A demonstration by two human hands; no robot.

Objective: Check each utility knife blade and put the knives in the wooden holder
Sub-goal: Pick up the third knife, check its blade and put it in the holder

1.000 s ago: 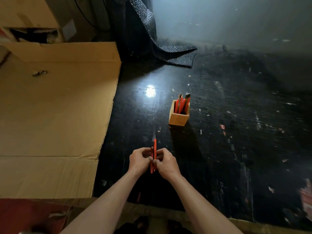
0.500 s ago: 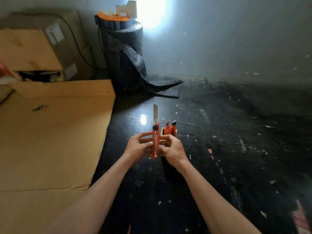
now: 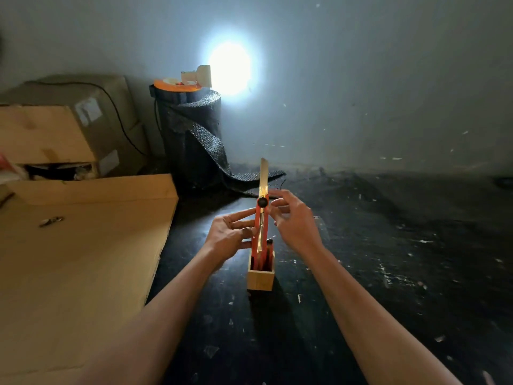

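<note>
At the far left, flattened cardboard [image 3: 77,259] covers the dark floor [image 3: 388,273], with boxes [image 3: 63,129] stacked behind it. Further in, a black roll of bubble wrap [image 3: 191,140] stands against the wall.

Near the centre, your left hand [image 3: 227,236] pinches the red body of a utility knife [image 3: 261,226], thumb and fingers closed on its lower half. The knife stands upright, its blade [image 3: 263,175] fully extended and pointing up. Directly below it sits the wooden holder [image 3: 261,276], a small square box with other red knives already inside; whether this knife's base has entered the holder is hard to tell.

To the right of the knife, your right hand [image 3: 294,220] is spread loosely, fingers near the black slider knob but gripping nothing.

The knife is probably light and rigid, its plastic handle easy to pinch. The bare blade is thin, sharp and brittle, so hold only the red body and likely retract the blade before lowering it.
</note>
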